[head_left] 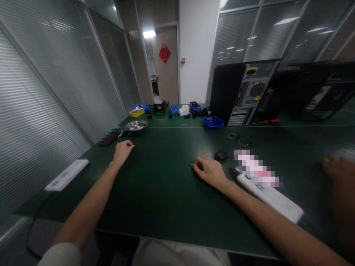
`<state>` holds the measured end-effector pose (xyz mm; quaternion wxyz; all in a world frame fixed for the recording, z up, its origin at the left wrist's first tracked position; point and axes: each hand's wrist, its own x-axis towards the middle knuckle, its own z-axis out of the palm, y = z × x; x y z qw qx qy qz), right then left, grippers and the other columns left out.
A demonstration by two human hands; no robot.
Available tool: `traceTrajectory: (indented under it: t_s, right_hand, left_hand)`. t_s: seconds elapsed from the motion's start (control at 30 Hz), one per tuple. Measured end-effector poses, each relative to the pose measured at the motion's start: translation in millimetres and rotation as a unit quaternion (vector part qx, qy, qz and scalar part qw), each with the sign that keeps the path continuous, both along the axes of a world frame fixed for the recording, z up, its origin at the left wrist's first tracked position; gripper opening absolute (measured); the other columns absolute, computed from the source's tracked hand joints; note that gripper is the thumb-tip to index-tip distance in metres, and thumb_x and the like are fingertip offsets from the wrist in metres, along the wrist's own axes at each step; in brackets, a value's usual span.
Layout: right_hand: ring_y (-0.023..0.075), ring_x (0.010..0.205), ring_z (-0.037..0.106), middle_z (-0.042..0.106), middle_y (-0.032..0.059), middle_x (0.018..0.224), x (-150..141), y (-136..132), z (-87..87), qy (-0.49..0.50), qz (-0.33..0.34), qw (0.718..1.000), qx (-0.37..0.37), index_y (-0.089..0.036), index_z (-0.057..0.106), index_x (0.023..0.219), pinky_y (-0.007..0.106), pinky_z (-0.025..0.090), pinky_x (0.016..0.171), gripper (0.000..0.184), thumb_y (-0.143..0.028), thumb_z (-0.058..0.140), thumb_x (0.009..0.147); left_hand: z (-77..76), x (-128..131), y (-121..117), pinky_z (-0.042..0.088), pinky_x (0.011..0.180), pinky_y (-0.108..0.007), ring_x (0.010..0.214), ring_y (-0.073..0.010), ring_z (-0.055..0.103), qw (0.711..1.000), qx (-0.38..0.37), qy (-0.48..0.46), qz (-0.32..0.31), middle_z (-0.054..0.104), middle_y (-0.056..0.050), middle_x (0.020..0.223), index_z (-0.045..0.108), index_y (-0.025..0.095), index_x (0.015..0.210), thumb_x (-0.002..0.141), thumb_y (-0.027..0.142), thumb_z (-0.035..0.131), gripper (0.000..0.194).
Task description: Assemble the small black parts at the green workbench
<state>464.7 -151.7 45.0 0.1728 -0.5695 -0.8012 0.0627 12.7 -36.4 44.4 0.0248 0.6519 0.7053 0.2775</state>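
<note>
My left hand (123, 152) is closed in a pinch over the green table, and a tiny dark bit shows at its fingertips, too small to name. To its upper right stands a shiny metal bowl (136, 126) with pale contents. My right hand (210, 170) is curled shut near the middle of the table. From its fingers a thin metallic tip (191, 164) sticks out to the left; the rest of that object is hidden. A black computer mouse (220, 156) lies just beyond the right hand. A white oblong device (271, 197) with a dark plug end lies beside my right forearm.
Glasses (239, 139) and a blue bin (213, 122) lie farther back. Computer cases (244, 94) stand at the back right, near a red-handled screwdriver (270, 121). A second white device (67, 175) trails a cable at left. Another person's hand (340, 168) rests at right.
</note>
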Motion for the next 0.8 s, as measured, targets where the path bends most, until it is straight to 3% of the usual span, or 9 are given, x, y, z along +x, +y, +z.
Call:
traceTrajectory:
  t_s: [0.13, 0.23, 0.3, 0.37, 0.47, 0.6, 0.8]
  right_hand:
    - [0.0158, 0.08, 0.062, 0.069, 0.002, 0.097, -4, -5, 0.2, 0.024, 0.001, 1.0, 0.005, -0.024, 0.064, 0.093, 0.026, 0.034, 0.064, 0.023, -0.042, 0.05, 0.099]
    - [0.0166, 0.081, 0.062, 0.069, 0.002, 0.096, -11, -10, 0.5, 0.037, -0.006, 0.999, -0.003, -0.024, 0.064, 0.092, 0.027, 0.033, 0.063, 0.023, -0.041, 0.051, 0.098]
    - [0.017, 0.08, 0.062, 0.069, 0.0017, 0.093, -14, -14, 0.0, 0.042, -0.012, 0.999, -0.007, -0.024, 0.064, 0.09, 0.027, 0.032, 0.062, 0.022, -0.041, 0.052, 0.097]
    - [0.0168, 0.078, 0.061, 0.069, 0.0013, 0.091, -16, -17, -0.6, 0.05, -0.015, 0.999, -0.008, -0.024, 0.064, 0.089, 0.027, 0.031, 0.062, 0.021, -0.04, 0.053, 0.096]
    - [0.0159, 0.078, 0.06, 0.069, 0.0, 0.09, -15, -19, -0.1, 0.068, -0.001, 0.998, -0.008, -0.024, 0.064, 0.088, 0.027, 0.031, 0.062, 0.02, -0.039, 0.053, 0.096]
    - [0.0146, 0.078, 0.059, 0.068, -0.0002, 0.09, -13, -19, 2.4, 0.07, 0.056, 0.996, -0.01, -0.024, 0.065, 0.089, 0.026, 0.032, 0.063, 0.018, -0.038, 0.055, 0.096]
    - [0.0144, 0.078, 0.058, 0.066, 0.0004, 0.09, -15, -21, 2.5, 0.058, 0.064, 0.996, -0.002, -0.023, 0.065, 0.09, 0.026, 0.031, 0.063, 0.019, -0.037, 0.055, 0.096]
  left_hand:
    - [17.9, 83, -31, 0.048, 0.077, -0.03, 0.085, -0.0204, 0.066, 0.977, 0.002, -0.094, -0.191, 0.074, -0.006, 0.098, 0.074, 0.02, 0.093, 0.088, 0.039, 0.067, 0.022]
    - [17.6, 149, -65, 0.048, 0.081, -0.031, 0.092, -0.0191, 0.064, 0.921, -0.034, -0.124, -0.367, 0.072, -0.006, 0.105, 0.073, 0.02, 0.093, 0.089, 0.039, 0.067, 0.02]
    - [11.7, 179, -84, 0.047, 0.083, -0.031, 0.093, -0.0182, 0.062, 0.888, -0.059, -0.128, -0.437, 0.071, -0.005, 0.102, 0.072, 0.02, 0.091, 0.089, 0.037, 0.069, 0.017]
    - [5.4, 194, -96, 0.046, 0.079, -0.029, 0.088, -0.0166, 0.061, 0.872, -0.077, -0.134, -0.465, 0.07, -0.005, 0.1, 0.071, 0.019, 0.091, 0.09, 0.034, 0.069, 0.016]
    - [0.7, 197, -101, 0.043, 0.072, -0.027, 0.081, -0.0146, 0.059, 0.864, -0.092, -0.143, -0.473, 0.068, -0.006, 0.101, 0.071, 0.017, 0.093, 0.092, 0.034, 0.067, 0.017]
    - [0.3, 192, -99, 0.042, 0.068, -0.026, 0.075, -0.0134, 0.055, 0.876, -0.101, -0.136, -0.452, 0.067, -0.004, 0.094, 0.069, 0.018, 0.105, 0.092, 0.035, 0.067, 0.022]
    - [-0.8, 193, -99, 0.047, 0.076, -0.027, 0.084, -0.0147, 0.059, 0.875, -0.088, -0.127, -0.458, 0.067, -0.004, 0.101, 0.07, 0.019, 0.113, 0.094, 0.033, 0.065, 0.024]
